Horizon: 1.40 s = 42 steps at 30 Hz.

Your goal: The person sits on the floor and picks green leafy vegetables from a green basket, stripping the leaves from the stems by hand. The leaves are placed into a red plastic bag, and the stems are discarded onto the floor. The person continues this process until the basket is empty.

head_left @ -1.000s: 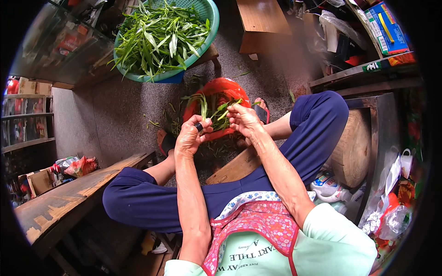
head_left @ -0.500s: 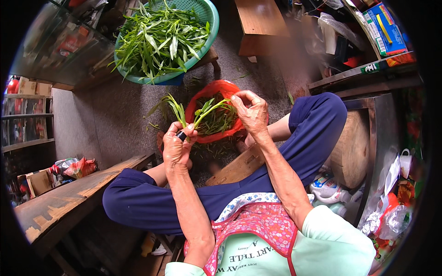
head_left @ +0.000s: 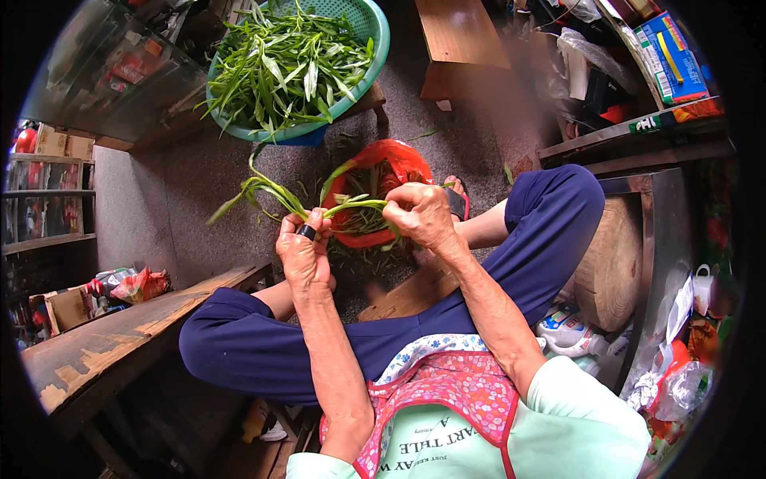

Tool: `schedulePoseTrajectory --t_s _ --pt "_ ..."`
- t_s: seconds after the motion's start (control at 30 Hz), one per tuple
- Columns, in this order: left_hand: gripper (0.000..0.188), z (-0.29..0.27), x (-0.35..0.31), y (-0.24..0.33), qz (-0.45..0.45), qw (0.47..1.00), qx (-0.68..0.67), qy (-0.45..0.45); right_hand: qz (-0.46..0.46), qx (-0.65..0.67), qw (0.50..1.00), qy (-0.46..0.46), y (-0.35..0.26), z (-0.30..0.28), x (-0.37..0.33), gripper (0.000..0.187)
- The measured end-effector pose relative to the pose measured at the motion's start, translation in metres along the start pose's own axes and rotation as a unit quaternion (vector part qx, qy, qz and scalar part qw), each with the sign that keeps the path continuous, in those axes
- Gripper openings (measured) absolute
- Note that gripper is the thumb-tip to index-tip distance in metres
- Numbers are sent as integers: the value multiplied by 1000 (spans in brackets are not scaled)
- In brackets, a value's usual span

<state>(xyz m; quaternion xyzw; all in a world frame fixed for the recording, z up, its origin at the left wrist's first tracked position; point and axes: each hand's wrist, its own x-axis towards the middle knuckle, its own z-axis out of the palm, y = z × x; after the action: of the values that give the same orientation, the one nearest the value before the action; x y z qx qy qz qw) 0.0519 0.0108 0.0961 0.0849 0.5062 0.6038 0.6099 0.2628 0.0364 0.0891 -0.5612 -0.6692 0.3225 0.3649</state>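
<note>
My left hand (head_left: 305, 251) is closed round several long leafy green stems (head_left: 275, 189), which look like water spinach. Their leafy ends stick out to the left. A black band (head_left: 306, 231) sits on one of its fingers. From there a stem runs across to my right hand (head_left: 423, 215), whose fingertips pinch its other end. Both hands are over the near side of an open red plastic bag (head_left: 419, 160), which contains cut green pieces (head_left: 369, 217). Beyond it a green colander basin (head_left: 378, 60) is heaped with leafy greens (head_left: 291, 72).
A low wooden bench (head_left: 463, 40) stands at the far right of the basin. To the left runs a worn wooden board (head_left: 120, 339). On the right are a round wood block (head_left: 610, 263), bottles (head_left: 570, 329) and cluttered shelves. Green scraps lie on the floor.
My right hand has moved slightly left and down, its fingers more curled. The stems in my left hand now spread further left, and the stretched stem lies flatter.
</note>
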Motion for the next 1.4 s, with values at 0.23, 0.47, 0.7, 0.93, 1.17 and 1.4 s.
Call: schedulePoseTrajectory --t_s 0.23,0.47,0.7,0.93,1.17,1.4 --pt "19 10 -7 -8 49 998 41 21 271 306 883 231 30 -7 4 13" --pt "17 24 -12 -9 145 981 121 -39 189 221 955 -60 -17 -14 19 21" --pt "14 31 -15 -8 165 971 160 -60 191 171 964 -71 -16 8 20 24" --pt "14 26 -16 -7 129 972 182 -74 158 190 967 -65 -30 17 20 17" --pt "16 21 -22 -13 95 976 197 6 -68 -132 989 8 -32 34 2 17" --pt "15 10 -19 -6 105 983 135 59 84 -131 973 172 6 26 12 21"
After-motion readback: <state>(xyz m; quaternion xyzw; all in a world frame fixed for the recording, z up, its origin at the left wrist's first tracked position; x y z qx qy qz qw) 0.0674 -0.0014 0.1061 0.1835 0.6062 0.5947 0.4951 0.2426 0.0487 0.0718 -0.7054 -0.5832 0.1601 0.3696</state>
